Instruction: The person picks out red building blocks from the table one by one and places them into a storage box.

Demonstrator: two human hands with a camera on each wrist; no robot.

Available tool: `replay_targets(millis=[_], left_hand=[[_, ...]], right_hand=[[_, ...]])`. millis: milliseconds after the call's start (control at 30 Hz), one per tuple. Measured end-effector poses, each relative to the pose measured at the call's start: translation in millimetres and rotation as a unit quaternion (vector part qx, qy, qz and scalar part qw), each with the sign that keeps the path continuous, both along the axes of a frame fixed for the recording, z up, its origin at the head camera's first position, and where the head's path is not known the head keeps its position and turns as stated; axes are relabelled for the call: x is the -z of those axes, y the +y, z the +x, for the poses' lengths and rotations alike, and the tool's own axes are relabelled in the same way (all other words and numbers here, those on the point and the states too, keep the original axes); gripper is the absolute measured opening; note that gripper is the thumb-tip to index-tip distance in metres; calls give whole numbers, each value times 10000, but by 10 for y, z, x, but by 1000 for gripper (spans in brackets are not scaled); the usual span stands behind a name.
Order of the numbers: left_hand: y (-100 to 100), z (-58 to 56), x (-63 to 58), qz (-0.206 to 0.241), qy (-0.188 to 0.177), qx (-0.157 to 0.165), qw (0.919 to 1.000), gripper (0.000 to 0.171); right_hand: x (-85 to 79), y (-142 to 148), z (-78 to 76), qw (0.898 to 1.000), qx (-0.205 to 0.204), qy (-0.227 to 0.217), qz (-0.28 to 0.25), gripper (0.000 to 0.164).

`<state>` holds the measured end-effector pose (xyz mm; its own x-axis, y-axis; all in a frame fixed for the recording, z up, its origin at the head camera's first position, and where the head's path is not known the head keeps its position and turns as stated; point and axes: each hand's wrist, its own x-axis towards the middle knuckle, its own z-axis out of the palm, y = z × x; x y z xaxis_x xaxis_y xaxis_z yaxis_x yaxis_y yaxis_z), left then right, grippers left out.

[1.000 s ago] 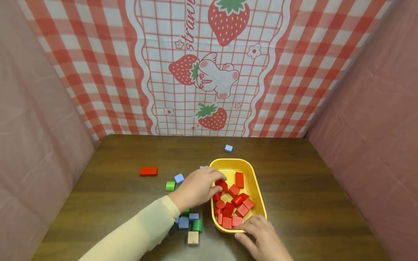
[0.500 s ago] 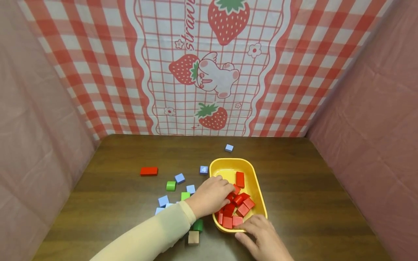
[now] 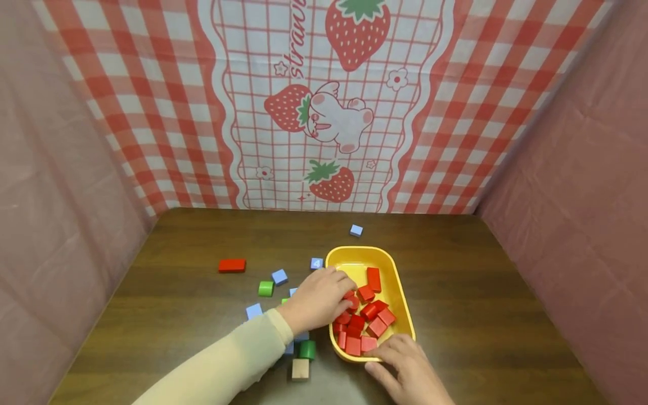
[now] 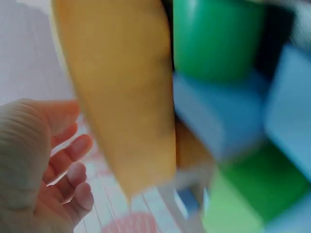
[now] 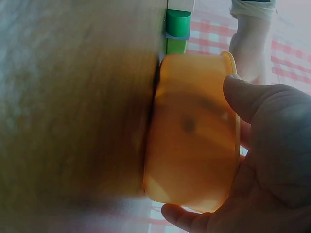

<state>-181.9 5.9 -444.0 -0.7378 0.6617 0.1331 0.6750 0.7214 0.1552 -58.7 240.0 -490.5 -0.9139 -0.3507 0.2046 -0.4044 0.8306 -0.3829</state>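
A yellow plastic bin (image 3: pixel 392 281) holds several red toy blocks (image 3: pixel 377 326), some square, some round. My left hand (image 3: pixel 321 298) reaches over the bin's left rim, its thumb and fingertips at the red round blocks (image 3: pixel 351 304) inside. In the left wrist view the left hand (image 4: pixel 53 165) has loosely bent fingers, and nothing shows between them; the bin wall (image 4: pixel 126 97) stands beside it. My right hand (image 3: pixel 405 365) grips the bin's near right corner. From the right wrist, the thumb (image 5: pixel 243 92) lies at the rim of the bin (image 5: pixel 189 136), with fingers along its far side.
Left of the bin lie loose blue blocks (image 3: pixel 279 277), green blocks (image 3: pixel 307 349) and a plain wooden block (image 3: pixel 300 369), partly under the left arm. A long red block (image 3: pixel 232 266) lies farther left. One blue block (image 3: pixel 356 230) sits behind the bin.
My left hand moved right and deeper over the red blocks, then drew back slightly left, uncovering some round ones. The right hand stays on the bin's corner.
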Motion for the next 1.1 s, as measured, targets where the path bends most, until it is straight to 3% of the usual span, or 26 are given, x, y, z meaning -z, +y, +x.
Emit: replay_targets(millis=[67,167,267,333,400,533,767,867,1000,1100], left_hand=[[-207,-85,-12,205,232,-224,9993,31],[-654,-268,41,463,388,-912,9940,30],[-1144,-419,150,476,157,-1769,9830,35],[-1426,-467,227,401,-98,-2174,9752,38],[-1642,-478,289,320,-349,-2370,9704,39],[-1868,-444,363,298,-514,-2346,9703,35],[-1898,-386,370,235,-384,-2342,9711,31],[-1813,-368,327,366,-392,-2299,9717,34],[-1482,-310,148,893,-538,-2067,9728,42],[-1118,-241,-37,1266,-630,-1766,9741,45]], right_hand=[[17,5,8,9999,-25,132,-37,13],[2,4,8,10000,29,54,-24,14],[-18,0,11,10000,63,47,20,15],[-25,-3,16,9999,60,92,41,15],[-31,-8,22,9999,62,67,50,15],[-56,-14,26,9996,110,-262,85,17],[-74,-8,15,9978,104,-640,97,21],[-51,-6,13,9988,29,-476,62,17],[-9,-8,24,9999,-102,87,10,10],[-5,-4,18,9998,-127,157,31,12]])
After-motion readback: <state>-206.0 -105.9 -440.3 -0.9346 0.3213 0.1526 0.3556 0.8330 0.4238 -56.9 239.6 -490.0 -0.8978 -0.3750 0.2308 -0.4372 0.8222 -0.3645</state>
